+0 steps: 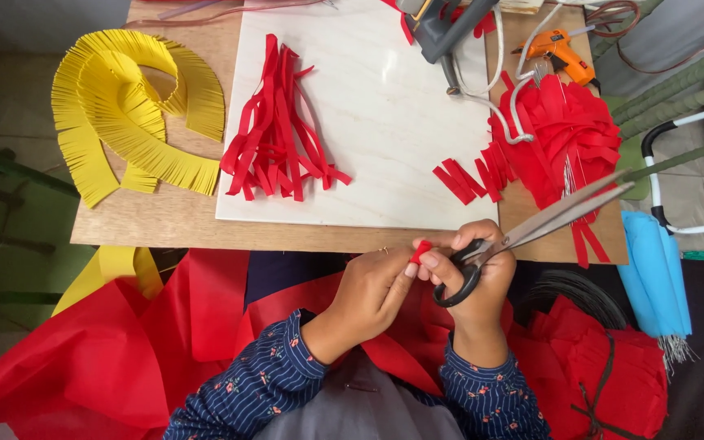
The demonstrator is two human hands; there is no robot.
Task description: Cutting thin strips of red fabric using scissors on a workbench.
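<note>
My left hand [372, 293] pinches a small folded piece of red paper [421, 251] between thumb and fingers, just in front of the table's near edge. My right hand [474, 269] also touches that piece with its fingertips while gripping black-handled scissors [531, 230]. The scissors' long silver blades are nearly closed and point up to the right, over a pile of fringed red paper [568, 138]. Both hands meet above my lap, where red sheets [173, 342] lie.
A white board [385, 122] on the wooden table [156, 220] carries a heap of red paper strips [279, 138]. Yellow fringed paper bands [124, 114] lie at left. An orange glue gun [560, 50], white cord and a grey tool sit at the back. Blue paper [653, 269] hangs at right.
</note>
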